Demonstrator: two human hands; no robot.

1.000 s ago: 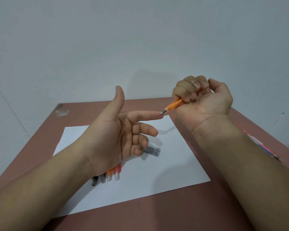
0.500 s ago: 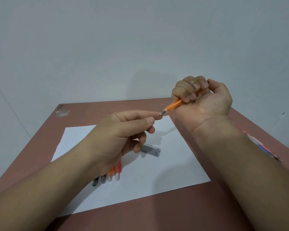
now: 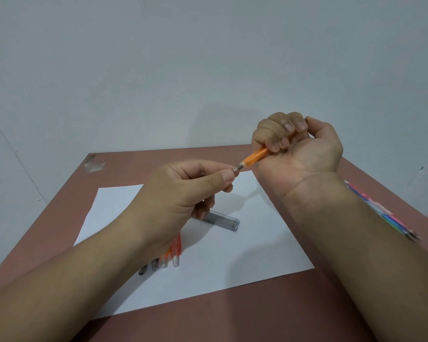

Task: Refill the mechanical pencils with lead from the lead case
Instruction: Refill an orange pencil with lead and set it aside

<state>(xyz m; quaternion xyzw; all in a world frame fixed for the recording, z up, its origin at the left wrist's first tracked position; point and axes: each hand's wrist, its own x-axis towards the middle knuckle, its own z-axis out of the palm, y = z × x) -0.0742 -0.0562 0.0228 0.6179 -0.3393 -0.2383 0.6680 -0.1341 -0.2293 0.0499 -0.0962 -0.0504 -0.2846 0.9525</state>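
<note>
My right hand (image 3: 299,146) is closed in a fist around an orange mechanical pencil (image 3: 253,159), whose metal tip points down and left. My left hand (image 3: 183,193) pinches thumb and forefinger together right at that tip; any lead between them is too thin to see. Below the hands, a clear lead case (image 3: 224,220) lies on a white sheet of paper (image 3: 232,262). Several more pencils (image 3: 169,257), orange, red and dark, lie side by side on the paper, partly hidden under my left wrist.
The paper lies on a reddish-brown table (image 3: 257,314) set against a pale wall. A bundle of coloured pens (image 3: 386,213) lies near the table's right edge, beyond my right forearm. A scuffed patch (image 3: 93,165) marks the far left corner.
My left hand went from spread open, forefinger near the pencil tip, to thumb and forefinger pinched at the tip. The right hand and pencil have barely moved.
</note>
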